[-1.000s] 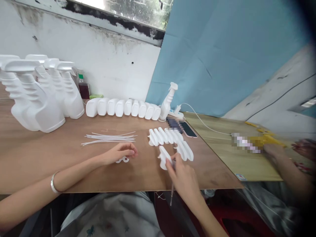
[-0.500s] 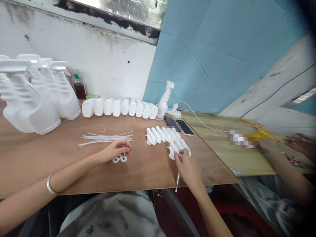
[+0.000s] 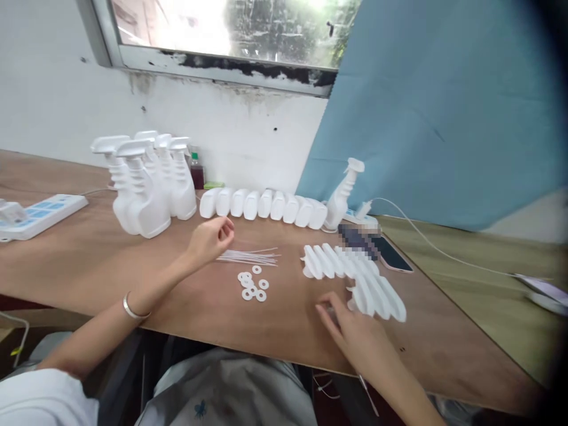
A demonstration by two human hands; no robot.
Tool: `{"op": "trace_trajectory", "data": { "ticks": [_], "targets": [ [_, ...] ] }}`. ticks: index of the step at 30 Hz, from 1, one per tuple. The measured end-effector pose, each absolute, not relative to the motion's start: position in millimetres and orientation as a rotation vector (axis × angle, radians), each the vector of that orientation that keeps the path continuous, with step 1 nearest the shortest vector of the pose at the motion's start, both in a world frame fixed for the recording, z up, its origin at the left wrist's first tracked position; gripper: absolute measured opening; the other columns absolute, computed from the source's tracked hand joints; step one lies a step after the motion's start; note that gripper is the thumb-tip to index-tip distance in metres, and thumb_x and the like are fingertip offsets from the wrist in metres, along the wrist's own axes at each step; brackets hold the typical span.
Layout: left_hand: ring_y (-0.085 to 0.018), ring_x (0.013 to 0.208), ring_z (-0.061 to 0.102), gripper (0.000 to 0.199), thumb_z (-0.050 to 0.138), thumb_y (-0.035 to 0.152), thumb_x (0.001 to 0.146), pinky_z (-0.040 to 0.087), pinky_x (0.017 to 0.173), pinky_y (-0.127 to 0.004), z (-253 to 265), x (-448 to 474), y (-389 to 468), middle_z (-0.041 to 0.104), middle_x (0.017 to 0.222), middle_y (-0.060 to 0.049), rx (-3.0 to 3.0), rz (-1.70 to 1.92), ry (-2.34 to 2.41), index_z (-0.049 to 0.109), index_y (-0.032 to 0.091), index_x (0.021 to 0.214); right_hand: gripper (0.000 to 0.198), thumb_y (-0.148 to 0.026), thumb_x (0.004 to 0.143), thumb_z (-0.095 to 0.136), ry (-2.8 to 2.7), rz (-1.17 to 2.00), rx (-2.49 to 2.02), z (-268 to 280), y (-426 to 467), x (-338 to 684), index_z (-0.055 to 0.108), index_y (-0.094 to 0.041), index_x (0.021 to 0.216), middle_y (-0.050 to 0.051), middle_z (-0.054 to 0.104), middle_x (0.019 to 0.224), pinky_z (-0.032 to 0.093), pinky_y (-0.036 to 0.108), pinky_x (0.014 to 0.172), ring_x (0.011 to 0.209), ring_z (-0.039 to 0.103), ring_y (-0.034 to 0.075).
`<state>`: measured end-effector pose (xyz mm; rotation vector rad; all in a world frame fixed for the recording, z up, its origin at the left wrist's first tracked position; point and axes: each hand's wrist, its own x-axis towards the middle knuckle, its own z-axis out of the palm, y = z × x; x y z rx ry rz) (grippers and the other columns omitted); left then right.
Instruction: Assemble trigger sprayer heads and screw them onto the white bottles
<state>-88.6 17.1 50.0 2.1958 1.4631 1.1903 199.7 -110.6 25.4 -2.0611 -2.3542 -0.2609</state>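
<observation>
My left hand [image 3: 210,241] is closed with curled fingers, at the left ends of a bundle of thin white tubes [image 3: 255,257]; whatever its fingers hold, if anything, is hidden. Below the bundle lie several flat white rings [image 3: 252,287]. My right hand [image 3: 355,328] pinches a slim piece with a greyish top [image 3: 331,311]. Its thin pale stem [image 3: 369,395] comes out below my wrist, past the table edge. Close beside that hand, several white curved sprayer covers [image 3: 373,290] lie in two rows.
White spray bottles [image 3: 153,201] stand at left, near a power strip [image 3: 48,214] and a dark bottle [image 3: 197,173]. White bottles lie in a row [image 3: 251,205] along the wall. One upright spray bottle [image 3: 341,201] stands at its right end, near a phone [image 3: 393,254].
My view has turned left. My left hand has moved from the rings to the tubes, and more rings now show. My right hand has shifted off the covers, still with the slim piece.
</observation>
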Motion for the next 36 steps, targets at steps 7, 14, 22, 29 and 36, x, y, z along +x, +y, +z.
{"op": "trace_trajectory", "data": {
  "ticks": [7, 14, 22, 29, 36],
  "targets": [
    [-0.036, 0.113, 0.036, 0.048, 0.047, 0.023, 0.072, 0.031, 0.091, -0.043, 87, -161, 84, 0.047, 0.117, -0.022, 2.348, 1.193, 2.397, 0.047, 0.004, 0.116, 0.015, -0.027, 0.087, 0.044, -2.728, -0.531, -1.583, -4, -81, 160, 0.05, -0.021, 0.099, 0.004, 0.064, 0.062, 0.032, 0.024, 0.046, 0.056, 0.063, 0.02],
    [-0.033, 0.127, 0.019, 0.064, 0.047, 0.024, 0.073, 0.012, 0.103, -0.046, 142, -169, 150, 0.029, 0.137, -0.023, 2.394, 1.274, 2.51, 0.03, 0.002, 0.131, 0.036, -0.038, 0.083, 0.051, -2.673, -0.669, -1.458, -9, -78, 169, 0.05, -0.021, 0.114, 0.005, 0.065, 0.073, 0.038, 0.026, 0.051, 0.063, 0.063, 0.019],
    [-0.027, 0.105, 0.048, 0.047, 0.042, 0.024, 0.081, 0.027, 0.094, -0.041, 165, -173, 144, 0.058, 0.105, -0.016, 2.143, 1.367, 2.495, 0.036, 0.008, 0.125, 0.03, -0.039, 0.086, 0.043, -2.568, -0.599, -1.333, 3, -92, 168, 0.054, -0.02, 0.106, 0.003, 0.063, 0.07, 0.039, 0.027, 0.052, 0.062, 0.061, 0.018],
    [-0.02, 0.08, 0.056, 0.042, 0.049, 0.029, 0.08, 0.039, 0.073, -0.035, 195, -133, 40, 0.061, 0.085, -0.006, 2.343, 1.61, 2.396, 0.04, 0.009, 0.117, 0.027, -0.028, 0.086, 0.044, -2.35, -0.455, -1.157, 48, -93, 135, 0.051, -0.019, 0.11, 0.007, 0.062, 0.085, 0.044, 0.032, 0.068, 0.08, 0.057, 0.021],
    [-0.01, 0.052, 0.052, 0.031, 0.059, 0.028, 0.072, 0.039, 0.048, -0.022, 165, -69, -46, 0.057, 0.062, 0.002, 2.709, 2.013, 1.579, 0.049, 0.015, 0.098, 0.053, -0.034, 0.077, 0.057, -1.876, 0.225, -1.026, 84, -85, 93, 0.036, -0.02, 0.123, 0.011, 0.05, 0.121, 0.043, 0.043, 0.089, 0.111, 0.047, 0.024]
  ]
}}
